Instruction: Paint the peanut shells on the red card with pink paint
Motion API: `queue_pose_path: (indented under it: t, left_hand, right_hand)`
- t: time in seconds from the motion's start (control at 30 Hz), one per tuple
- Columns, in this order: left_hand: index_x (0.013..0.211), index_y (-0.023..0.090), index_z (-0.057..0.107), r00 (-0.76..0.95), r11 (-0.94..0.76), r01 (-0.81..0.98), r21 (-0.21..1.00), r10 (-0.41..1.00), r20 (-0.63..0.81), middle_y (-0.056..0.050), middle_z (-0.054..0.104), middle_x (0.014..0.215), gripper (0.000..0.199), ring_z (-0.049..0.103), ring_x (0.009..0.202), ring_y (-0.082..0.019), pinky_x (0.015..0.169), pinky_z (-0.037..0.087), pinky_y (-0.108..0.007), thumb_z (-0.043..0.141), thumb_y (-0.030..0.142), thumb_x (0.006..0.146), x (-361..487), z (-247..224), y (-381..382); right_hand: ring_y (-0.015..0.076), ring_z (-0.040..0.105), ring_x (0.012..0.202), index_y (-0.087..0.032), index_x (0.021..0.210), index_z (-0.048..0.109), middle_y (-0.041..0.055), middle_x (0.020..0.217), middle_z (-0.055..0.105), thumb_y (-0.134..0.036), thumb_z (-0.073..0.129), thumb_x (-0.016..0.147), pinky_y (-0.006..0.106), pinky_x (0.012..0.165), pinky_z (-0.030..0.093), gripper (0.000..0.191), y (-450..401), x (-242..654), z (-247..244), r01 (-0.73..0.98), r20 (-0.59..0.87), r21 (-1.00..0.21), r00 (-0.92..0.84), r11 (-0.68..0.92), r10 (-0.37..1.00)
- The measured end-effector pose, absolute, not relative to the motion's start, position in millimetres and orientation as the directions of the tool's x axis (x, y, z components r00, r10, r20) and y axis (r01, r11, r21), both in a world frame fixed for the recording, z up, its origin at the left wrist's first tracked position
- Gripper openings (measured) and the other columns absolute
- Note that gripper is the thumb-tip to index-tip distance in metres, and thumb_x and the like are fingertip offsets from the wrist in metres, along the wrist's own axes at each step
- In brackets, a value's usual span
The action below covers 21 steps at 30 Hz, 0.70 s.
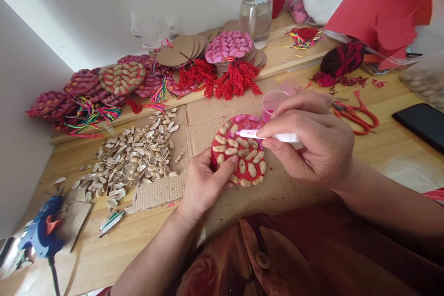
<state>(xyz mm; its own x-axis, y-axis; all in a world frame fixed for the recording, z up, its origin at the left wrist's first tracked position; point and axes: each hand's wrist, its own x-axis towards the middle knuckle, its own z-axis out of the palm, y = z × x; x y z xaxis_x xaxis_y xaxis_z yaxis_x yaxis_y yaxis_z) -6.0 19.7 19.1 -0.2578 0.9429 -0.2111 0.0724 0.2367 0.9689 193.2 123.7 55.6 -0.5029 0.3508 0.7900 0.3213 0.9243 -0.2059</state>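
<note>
My left hand (210,178) grips the lower left edge of a round red disc (239,162) covered with peanut shells, its thumb lying on top. Most shells are plain tan, while several near the disc's upper edge are pink. Between the thumb and fingers of my right hand (308,136) is a white marker pen (277,137). Its pink tip touches or hovers just over a shell at the upper left; I cannot tell which. Behind the right hand stands a small clear cup (272,101) with pink liquid in it.
Loose peanut shells (138,157) are heaped on cardboard at the left, near a blue glue gun (43,231). Finished tasselled discs (121,78) and a water bottle (256,14) line the back. Red-handled scissors (357,115) and a black phone (421,122) lie at the right.
</note>
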Motion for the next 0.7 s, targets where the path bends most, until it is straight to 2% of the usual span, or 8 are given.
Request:
queue_pose_path:
  t: [0.17, 0.37, 0.5, 0.7]
  left_hand:
    - [0.077, 0.018, 0.069, -0.255, 0.226, 0.025, 0.974, 0.943, -0.213, 0.0, 0.07, 0.061, 0.026, 0.062, 0.045, -0.013, 0.043, 0.056, -0.024, 0.082, 0.04, 0.081, -5.0, 19.3, 20.9]
    - [0.08, 0.017, 0.07, -0.237, 0.217, -0.07, 0.974, 0.944, -0.228, 0.001, 0.071, 0.063, 0.024, 0.063, 0.046, -0.013, 0.042, 0.057, -0.023, 0.083, 0.037, 0.081, -5.7, 17.0, 21.1]
    - [0.081, 0.017, 0.071, -0.229, 0.217, -0.09, 0.972, 0.945, -0.232, 0.001, 0.071, 0.063, 0.024, 0.063, 0.046, -0.013, 0.042, 0.057, -0.023, 0.084, 0.037, 0.081, -6.0, 16.1, 21.4]
    - [0.08, 0.017, 0.07, -0.221, 0.214, -0.117, 0.97, 0.946, -0.236, 0.001, 0.07, 0.062, 0.024, 0.063, 0.046, -0.012, 0.042, 0.056, -0.022, 0.084, 0.036, 0.082, -5.9, 15.1, 21.5]
  right_hand:
    - [0.0211, 0.07, 0.092, -0.025, 0.097, 0.07, -0.0014, 0.083, 0.076, -0.028, 0.068, 0.099, 0.043, 0.091, 0.05, 0.004, 126.0, 193.2, 54.1, 0.275, 0.787, -0.242, -0.506, 0.931, 0.354]
    - [0.022, 0.071, 0.093, -0.026, 0.098, 0.072, -0.0012, 0.081, 0.077, -0.028, 0.069, 0.098, 0.042, 0.087, 0.049, 0.003, 127.1, 193.6, 53.8, 0.317, 0.8, -0.254, -0.461, 0.914, 0.383]
    - [0.0224, 0.071, 0.093, -0.026, 0.1, 0.072, -0.0007, 0.083, 0.078, -0.03, 0.069, 0.098, 0.042, 0.086, 0.051, 0.005, 127.1, 193.7, 52.9, 0.275, 0.783, -0.272, -0.494, 0.922, 0.378]
    - [0.0227, 0.071, 0.091, -0.027, 0.097, 0.072, -0.0006, 0.083, 0.078, -0.027, 0.069, 0.097, 0.045, 0.088, 0.051, 0.003, 128.5, 193.2, 52.3, 0.321, 0.807, -0.26, -0.445, 0.911, 0.387]
